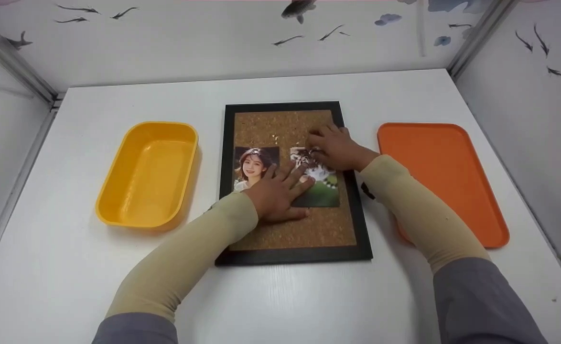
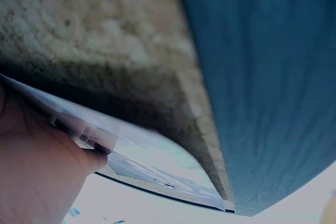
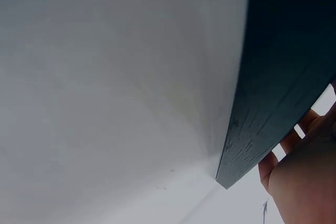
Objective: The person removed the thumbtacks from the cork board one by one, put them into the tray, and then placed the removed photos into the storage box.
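A black-framed cork board (image 1: 292, 234) lies on the white table. A photo of a woman (image 1: 253, 165) lies at its left, and a photo of an animal over green ground (image 1: 326, 193) at its right. My left hand (image 1: 280, 193) rests with spread fingers across the animal photo's left part and the woman photo's lower right corner. In the left wrist view a photo's edge (image 2: 157, 145) stands up off the cork. My right hand (image 1: 335, 145), fingers bent, is at the animal photo's upper right; its fingertips hide whatever may be between them. Small shiny bits (image 1: 275, 138) show on the cork.
A deep yellow tray (image 1: 149, 179) stands left of the board. An orange tray (image 1: 438, 162) lies to its right, partly under my right forearm. White panels (image 1: 213, 43) with painted fish enclose the table's back and sides.
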`<state>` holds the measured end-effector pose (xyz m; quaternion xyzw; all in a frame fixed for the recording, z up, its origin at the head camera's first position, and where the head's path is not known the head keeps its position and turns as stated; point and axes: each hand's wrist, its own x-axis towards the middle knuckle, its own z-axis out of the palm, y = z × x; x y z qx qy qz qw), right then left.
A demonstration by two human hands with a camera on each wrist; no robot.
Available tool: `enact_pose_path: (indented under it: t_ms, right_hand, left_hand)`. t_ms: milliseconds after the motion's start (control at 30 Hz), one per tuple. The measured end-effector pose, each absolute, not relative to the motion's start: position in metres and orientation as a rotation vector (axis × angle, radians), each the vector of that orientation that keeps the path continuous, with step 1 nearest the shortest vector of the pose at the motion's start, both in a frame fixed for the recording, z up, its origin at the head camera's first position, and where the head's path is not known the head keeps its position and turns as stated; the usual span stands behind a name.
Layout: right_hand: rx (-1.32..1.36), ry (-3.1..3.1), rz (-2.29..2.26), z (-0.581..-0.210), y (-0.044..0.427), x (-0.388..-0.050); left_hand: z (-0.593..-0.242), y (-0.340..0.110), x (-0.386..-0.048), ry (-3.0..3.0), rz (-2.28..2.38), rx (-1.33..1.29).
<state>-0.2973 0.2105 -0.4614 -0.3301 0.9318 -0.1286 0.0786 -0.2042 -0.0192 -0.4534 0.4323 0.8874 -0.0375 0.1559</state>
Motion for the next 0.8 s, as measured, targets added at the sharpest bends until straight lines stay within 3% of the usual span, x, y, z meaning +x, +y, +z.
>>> enact_pose_path:
  t_ms: [800]
  right_hand:
    - [-0.958,2.772,-0.423,-0.4608,0.2093,-0.2965]
  left_hand:
    - [-0.4544,-0.019,-0.205,2.529,-0.128,1.226]
